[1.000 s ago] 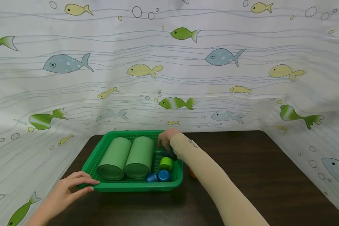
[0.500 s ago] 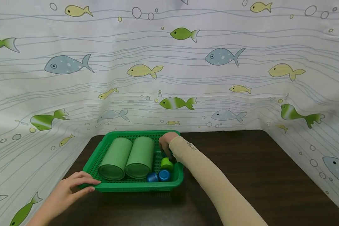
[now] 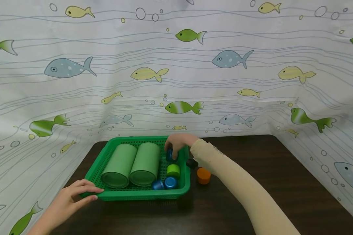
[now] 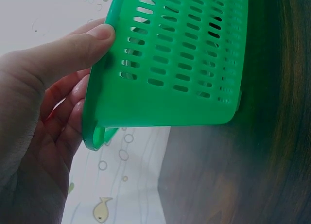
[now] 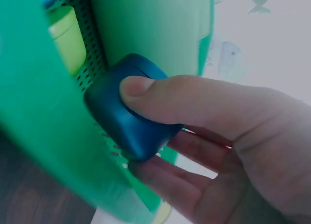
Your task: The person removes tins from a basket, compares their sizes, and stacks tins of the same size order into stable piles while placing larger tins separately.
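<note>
My left hand (image 3: pixel 73 197) grips the front left corner of a green plastic basket (image 3: pixel 141 195). In the left wrist view the thumb lies on one side of the rim and the fingers on the other. My right hand (image 3: pixel 179 142) pinches a dark blue cup-like piece (image 5: pixel 131 110) between thumb and fingers, inside the basket's right part. Just in front of it, in the basket, sits a lime green cup-like piece (image 3: pixel 173 170). Two blue cups (image 3: pixel 171 182) lie at the basket's front. Two large pale green cylinders (image 3: pixel 146 163) lie side by side to the left.
An orange round piece (image 3: pixel 204 176) stands on the dark wooden table (image 3: pixel 253 169), right of the basket near my sleeve (image 3: pixel 232 182). A white sheet with fish drawings (image 3: pixel 153 42) hangs behind and along both sides.
My right wrist and forearm have swung to the right, showing the blue piece in the fingers. The orange piece, mostly hidden before, is in sight. My left hand stays at the basket's corner.
</note>
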`<state>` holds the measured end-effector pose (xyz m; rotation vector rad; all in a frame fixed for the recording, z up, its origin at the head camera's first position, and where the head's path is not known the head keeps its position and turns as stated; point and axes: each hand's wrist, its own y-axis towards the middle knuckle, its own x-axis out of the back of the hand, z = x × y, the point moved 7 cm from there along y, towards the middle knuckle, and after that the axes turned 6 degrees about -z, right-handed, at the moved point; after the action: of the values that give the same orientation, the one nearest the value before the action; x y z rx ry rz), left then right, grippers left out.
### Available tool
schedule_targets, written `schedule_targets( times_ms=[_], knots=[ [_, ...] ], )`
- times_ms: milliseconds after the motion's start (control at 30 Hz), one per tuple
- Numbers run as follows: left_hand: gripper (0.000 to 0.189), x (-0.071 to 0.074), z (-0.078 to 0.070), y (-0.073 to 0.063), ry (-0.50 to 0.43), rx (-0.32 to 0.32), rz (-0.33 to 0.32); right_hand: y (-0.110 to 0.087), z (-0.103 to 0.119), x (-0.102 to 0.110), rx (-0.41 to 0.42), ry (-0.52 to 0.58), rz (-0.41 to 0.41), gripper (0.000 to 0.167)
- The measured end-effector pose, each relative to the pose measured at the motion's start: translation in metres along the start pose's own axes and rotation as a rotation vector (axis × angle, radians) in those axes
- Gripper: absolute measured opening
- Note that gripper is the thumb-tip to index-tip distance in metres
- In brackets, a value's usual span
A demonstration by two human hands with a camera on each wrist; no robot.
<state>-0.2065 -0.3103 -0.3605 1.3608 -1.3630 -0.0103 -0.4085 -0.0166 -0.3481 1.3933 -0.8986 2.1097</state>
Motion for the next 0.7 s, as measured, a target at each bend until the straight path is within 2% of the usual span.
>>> schedule_targets(
  times_ms=[167,400,567,700],
  knots=[
    [0.045,0.000,0.000,0.000,0.006,0.005,0.006,-0.024,-0.002,0.012,0.074,0.034,-0.083,0.055],
    [0.048,-0.001,0.000,-0.001,-0.002,-0.010,-0.003,-0.064,-0.010,0.025,0.177,0.143,-0.217,0.052],
    [0.049,-0.002,0.000,-0.001,-0.022,-0.030,-0.008,-0.093,-0.018,0.025,0.206,0.203,-0.294,0.056],
    [0.049,-0.003,0.001,-0.001,-0.024,-0.035,-0.005,-0.113,-0.024,0.021,0.222,0.201,-0.370,0.057]
  ],
)
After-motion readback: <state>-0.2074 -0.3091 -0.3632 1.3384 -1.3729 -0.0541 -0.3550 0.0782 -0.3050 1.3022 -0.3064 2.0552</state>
